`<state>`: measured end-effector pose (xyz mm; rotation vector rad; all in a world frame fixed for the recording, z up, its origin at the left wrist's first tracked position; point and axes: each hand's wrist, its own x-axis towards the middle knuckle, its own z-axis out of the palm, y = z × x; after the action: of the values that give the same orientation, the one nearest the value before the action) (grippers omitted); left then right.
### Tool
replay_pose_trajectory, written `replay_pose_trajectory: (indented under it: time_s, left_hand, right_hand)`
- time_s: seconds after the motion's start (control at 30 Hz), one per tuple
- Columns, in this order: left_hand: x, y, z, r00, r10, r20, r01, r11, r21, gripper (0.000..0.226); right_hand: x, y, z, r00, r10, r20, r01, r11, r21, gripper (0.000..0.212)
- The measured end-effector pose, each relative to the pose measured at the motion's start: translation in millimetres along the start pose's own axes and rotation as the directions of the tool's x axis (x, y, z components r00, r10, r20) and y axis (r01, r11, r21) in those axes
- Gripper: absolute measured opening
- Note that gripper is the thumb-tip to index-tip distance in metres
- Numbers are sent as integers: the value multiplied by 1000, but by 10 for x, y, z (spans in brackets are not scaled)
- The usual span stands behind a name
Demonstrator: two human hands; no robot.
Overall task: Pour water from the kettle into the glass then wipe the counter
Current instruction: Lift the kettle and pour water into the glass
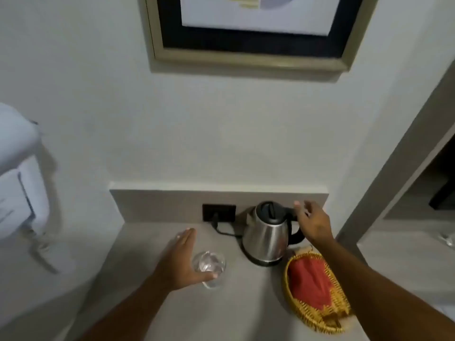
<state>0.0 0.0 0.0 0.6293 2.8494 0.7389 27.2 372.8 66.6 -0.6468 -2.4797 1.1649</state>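
A steel kettle with a black lid and handle stands on its base at the back of the grey counter. My right hand hovers open just right of the kettle's handle, fingers spread, not gripping it. A clear glass stands upright left of the kettle. My left hand is open beside the glass on its left, thumb reaching across the glass's near side. A red cloth lies in a yellow wicker basket on the right.
The kettle's black cord runs to a dark wall socket behind it. A framed picture hangs above. A white wall-mounted unit sits at the left. A recessed shelf opens at the right past the counter's edge.
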Motion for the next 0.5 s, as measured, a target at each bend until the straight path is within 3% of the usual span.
replay_pose_trajectory:
  time_s: [0.1,0.17,0.33,0.5]
  left_hand:
    - [-89,-36,344,992,-109,56,118,974,-196,157]
    - [-134,-8,548,981,-191,38,192,921,-339,146]
    - [-52,122,720,944,-324,-64,260,848,-461,111]
    - [0,153,763,940,-332,-81,253,835,-489,85]
  right_hand:
    - [68,68,125,994,95,-47,-87,984,157,41]
    - [113,59,161,989,145,-40,-134,969,209,33]
    - [237,156,298,981,192,-17,-185,964,189,39]
    - [317,197,362,963,250,-103,-227,954,197,53]
